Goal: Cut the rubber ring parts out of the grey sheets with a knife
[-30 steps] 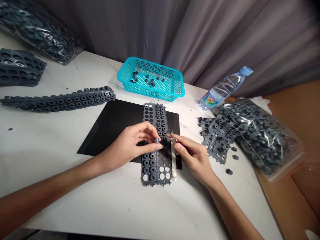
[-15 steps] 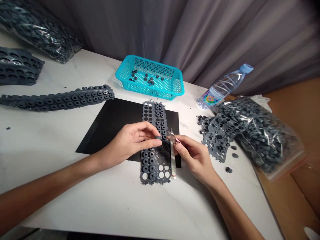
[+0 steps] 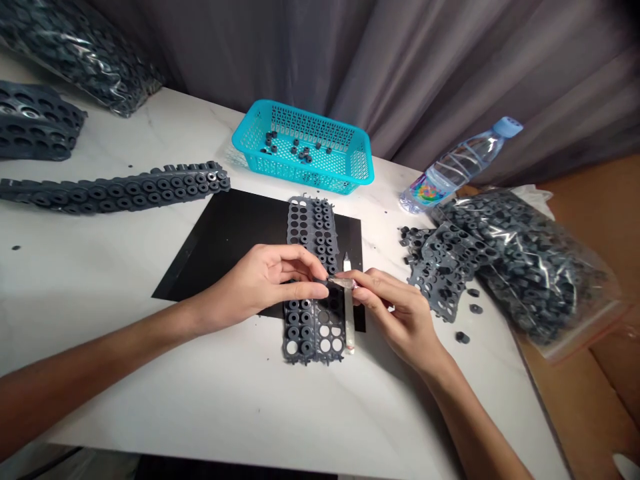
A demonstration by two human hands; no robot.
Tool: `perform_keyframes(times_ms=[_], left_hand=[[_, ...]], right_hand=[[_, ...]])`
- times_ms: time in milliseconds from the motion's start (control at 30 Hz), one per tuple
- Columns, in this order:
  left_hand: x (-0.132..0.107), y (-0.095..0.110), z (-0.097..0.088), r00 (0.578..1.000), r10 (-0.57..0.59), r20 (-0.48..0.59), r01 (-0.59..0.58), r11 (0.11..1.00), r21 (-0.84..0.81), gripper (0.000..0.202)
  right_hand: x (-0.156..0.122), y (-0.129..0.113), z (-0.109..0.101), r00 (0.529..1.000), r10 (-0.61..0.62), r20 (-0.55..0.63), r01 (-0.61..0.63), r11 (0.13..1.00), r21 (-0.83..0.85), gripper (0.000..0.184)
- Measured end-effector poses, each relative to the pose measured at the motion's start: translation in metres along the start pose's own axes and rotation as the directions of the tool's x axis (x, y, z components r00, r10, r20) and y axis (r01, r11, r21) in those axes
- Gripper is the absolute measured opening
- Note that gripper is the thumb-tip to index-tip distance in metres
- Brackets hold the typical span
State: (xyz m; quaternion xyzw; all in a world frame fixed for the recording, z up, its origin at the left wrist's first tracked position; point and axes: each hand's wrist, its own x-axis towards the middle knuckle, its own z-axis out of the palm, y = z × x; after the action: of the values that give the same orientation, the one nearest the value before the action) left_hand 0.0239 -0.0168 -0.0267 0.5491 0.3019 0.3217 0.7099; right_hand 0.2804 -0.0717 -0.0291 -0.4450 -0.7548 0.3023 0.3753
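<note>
"Pinching what, there at the left hand?"

"A small dark grey piece, caught between thumb and forefinger tips, which mostly cover it. That light hold probably leaves its right end clear for the tool."

"And the right hand?"

"Its fingers grasp a small pointed tool, tip aimed leftward at the piece; whether the two touch, I can't tell. Working so close together likely steadies both."

"What's underneath?"

"A perforated grey sheet, some openings filled with rings, others bare. It lies partly on a black mat, presumably to put the rings within reach of the left fingers. A slender white tool lies along its right side."

"Farther out?"

"Beyond the sheet's far end, a turquoise basket stands on the table, a few loose pieces inside, close enough, it seems, for either arm."
</note>
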Motion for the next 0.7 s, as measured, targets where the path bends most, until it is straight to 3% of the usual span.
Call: perform_keyframes(times_ms=[700], left_hand=[[0.0004, 0.0010, -0.0009, 0.989, -0.137, 0.051, 0.140, 0.988, -0.069, 0.024]], right_hand=[[-0.0014, 0.0010, -0.0033, 1.000, -0.017, 0.016, 0.018, 0.998, -0.067, 0.030]])
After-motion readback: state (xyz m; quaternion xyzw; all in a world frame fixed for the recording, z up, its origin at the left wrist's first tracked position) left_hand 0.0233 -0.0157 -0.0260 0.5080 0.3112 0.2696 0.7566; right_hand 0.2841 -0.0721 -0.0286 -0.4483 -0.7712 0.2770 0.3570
